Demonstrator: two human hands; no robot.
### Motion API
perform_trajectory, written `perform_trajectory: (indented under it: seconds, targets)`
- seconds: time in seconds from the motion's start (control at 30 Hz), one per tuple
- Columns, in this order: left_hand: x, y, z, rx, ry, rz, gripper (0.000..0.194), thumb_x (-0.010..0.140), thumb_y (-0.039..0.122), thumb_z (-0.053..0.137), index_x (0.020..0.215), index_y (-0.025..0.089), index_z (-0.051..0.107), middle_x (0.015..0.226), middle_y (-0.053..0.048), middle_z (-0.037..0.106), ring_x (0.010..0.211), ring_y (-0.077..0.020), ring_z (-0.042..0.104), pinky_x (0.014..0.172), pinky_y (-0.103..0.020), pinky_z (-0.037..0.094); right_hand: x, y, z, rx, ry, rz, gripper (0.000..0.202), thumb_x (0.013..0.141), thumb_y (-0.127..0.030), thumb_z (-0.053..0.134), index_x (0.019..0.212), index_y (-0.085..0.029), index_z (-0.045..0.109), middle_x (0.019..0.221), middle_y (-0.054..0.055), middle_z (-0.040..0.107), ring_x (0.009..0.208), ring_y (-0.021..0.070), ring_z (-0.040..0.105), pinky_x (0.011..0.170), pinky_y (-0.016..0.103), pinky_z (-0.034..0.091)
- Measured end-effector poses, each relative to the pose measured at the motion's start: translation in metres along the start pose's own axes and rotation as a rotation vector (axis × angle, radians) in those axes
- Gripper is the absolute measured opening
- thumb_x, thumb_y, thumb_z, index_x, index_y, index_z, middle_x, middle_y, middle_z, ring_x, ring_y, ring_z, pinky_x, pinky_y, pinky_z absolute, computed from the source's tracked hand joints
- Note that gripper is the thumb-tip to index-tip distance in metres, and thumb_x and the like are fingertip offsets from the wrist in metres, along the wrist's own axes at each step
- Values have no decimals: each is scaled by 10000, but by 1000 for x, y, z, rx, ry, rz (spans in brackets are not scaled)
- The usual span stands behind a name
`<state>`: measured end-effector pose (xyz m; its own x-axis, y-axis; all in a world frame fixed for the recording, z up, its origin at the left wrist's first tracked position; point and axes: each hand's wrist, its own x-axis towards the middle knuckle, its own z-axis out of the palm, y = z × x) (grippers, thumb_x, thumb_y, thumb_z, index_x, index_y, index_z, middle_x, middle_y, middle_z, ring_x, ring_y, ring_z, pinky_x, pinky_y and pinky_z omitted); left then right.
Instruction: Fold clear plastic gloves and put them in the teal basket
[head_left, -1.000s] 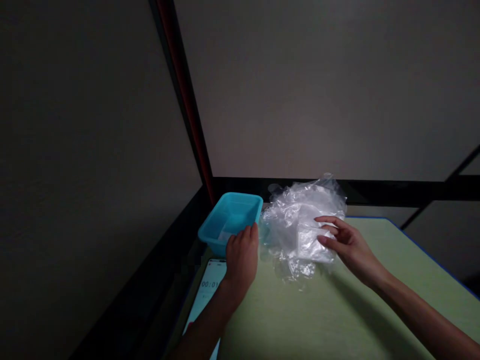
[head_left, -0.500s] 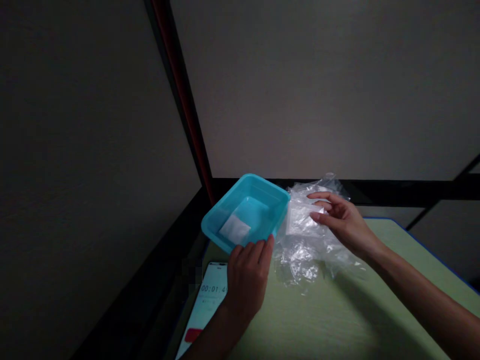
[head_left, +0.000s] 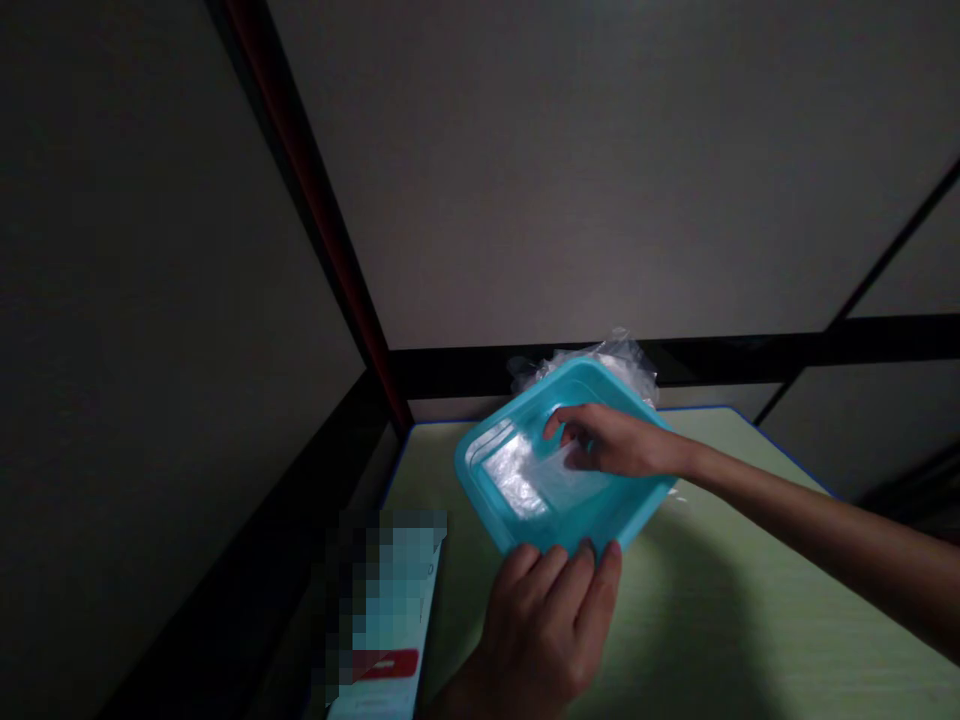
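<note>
A light-blue plastic tray [head_left: 480, 500] is tilted toward me above the table. My left hand [head_left: 551, 625] grips its near rim, fingers over the edge. My right hand [head_left: 619, 440] reaches inside the tray from the right, fingers curled at the edge of a translucent plastic packet [head_left: 566, 485]; the thumb's contact is partly hidden. To the left of that packet, a shiny whitish packet [head_left: 514, 472] lies on the tray's floor. Behind the tray, crumpled clear plastic bags [head_left: 626, 365] show above its far rim; the tray covers most of them.
The green table [head_left: 720, 590] has a blue edge and meets a grey panelled wall [head_left: 600, 200] at the back. On the left lies a phone [head_left: 390, 620] with a red button on its screen, partly pixelated. A dark red strip [head_left: 315, 190] runs up the wall corner.
The tray has moved right and nearer, now in front of the clear bags. My right hand has gone from above the bags into the tray, with a translucent packet at its fingers.
</note>
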<state>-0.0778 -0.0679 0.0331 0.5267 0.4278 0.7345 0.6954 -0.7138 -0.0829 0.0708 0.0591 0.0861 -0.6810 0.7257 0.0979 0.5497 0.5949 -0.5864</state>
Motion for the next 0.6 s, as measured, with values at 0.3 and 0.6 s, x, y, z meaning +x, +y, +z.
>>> perform_trajectory:
  seconds: [0.3,0.6]
  targets:
    - [-2,3,0,-43,18,26,253,887,72,374,1011,85,595,737,-31,645,539,-105,536,481,-266,327,4,-10,22,64,-216,85,344,626,-27,613,946,-130,543,817,38,572,717,147,543,617,245,430]
    - [-1,4,0,-46,25,10,236,883,75,393,1009,90,593,735,-28,640,543,-102,537,486,-264,341,-1,-7,19,-139,-85,-19,329,643,16,514,930,-144,535,725,22,586,692,154,542,631,261,424]
